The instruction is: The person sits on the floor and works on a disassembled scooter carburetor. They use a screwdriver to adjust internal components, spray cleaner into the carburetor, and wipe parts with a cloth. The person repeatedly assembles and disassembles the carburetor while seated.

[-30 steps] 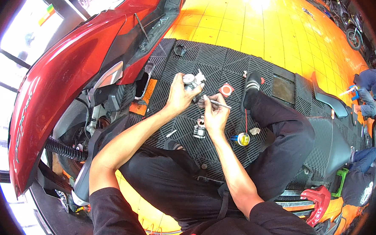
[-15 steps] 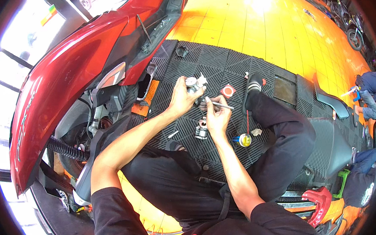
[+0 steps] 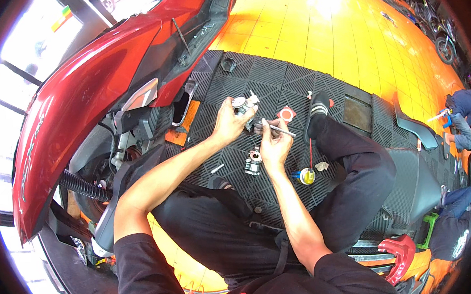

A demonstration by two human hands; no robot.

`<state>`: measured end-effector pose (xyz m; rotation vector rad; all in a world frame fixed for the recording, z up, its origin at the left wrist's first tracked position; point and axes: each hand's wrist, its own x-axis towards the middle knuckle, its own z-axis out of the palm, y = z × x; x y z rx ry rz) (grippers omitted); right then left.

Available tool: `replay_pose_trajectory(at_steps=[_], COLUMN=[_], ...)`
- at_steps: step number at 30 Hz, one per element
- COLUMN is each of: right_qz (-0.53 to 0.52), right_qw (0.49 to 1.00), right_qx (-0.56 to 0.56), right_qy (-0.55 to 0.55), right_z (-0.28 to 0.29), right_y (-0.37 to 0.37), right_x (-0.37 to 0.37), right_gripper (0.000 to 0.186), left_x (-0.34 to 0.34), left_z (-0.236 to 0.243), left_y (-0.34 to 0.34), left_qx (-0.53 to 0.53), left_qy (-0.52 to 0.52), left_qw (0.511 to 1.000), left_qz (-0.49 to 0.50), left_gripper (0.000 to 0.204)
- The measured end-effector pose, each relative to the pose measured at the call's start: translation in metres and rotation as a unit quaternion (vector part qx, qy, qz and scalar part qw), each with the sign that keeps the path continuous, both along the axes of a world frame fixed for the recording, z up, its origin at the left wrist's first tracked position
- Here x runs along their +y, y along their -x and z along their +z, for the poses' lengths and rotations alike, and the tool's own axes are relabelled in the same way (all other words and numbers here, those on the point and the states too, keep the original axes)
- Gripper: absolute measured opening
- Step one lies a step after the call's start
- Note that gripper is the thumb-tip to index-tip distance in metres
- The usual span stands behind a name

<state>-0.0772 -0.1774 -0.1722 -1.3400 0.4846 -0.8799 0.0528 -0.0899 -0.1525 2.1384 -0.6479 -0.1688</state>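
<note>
My left hand [image 3: 229, 123] is closed around a silver metal engine part [image 3: 239, 103] with a round top and a whitish piece at its far side. Just to the right, my right hand [image 3: 274, 145] pinches a slim silver rod-shaped tool [image 3: 283, 129]. The tool slants toward the engine part; its tip is too small and dark to tell whether it touches. Below the hands, a second metal part [image 3: 252, 163] with a round hole rests on the black mat [image 3: 258, 74]. A red-and-white square piece [image 3: 286, 113] lies beyond my right hand.
A red scooter [image 3: 84, 101] stands along the left. Right of my right forearm is a can [image 3: 307, 176] with a thin red tube, near my bent leg [image 3: 353, 162]. A small pale stick [image 3: 217, 168] lies on the mat. Other people [image 3: 453, 231] sit at the far right.
The right hand and its slim tool have shifted slightly, the tool's outer end moving a little to the right. My left hand keeps its hold on the engine part.
</note>
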Motion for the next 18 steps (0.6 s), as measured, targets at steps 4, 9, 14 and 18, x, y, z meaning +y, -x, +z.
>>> replay_pose_trajectory(at_steps=[4,9,14,18], right_qz=[0.041,0.02,0.029,0.031], right_qw=[0.988,0.986,0.987,0.989], right_qx=[-0.052,-0.047,-0.052,-0.047], right_qy=[-0.137,-0.158,-0.146,-0.138], right_z=[-0.003,0.001,-0.003,0.0], right_y=[0.0,-0.002,0.0,0.0], right_x=[0.004,0.002,0.006,0.004], right_gripper=[0.018,0.016,0.016,0.015], left_x=[0.001,-0.004,-0.004,-0.005], left_z=[-0.002,0.003,0.01,0.018], left_y=[-0.002,0.007,0.009,0.011], left_qx=[0.098,0.158,0.197,0.229], left_qy=[0.028,0.055,0.059,0.06], left_qw=[0.995,0.985,0.978,0.971], left_qz=[0.007,0.03,0.038,0.037], left_gripper=[0.081,0.078,0.077,0.076])
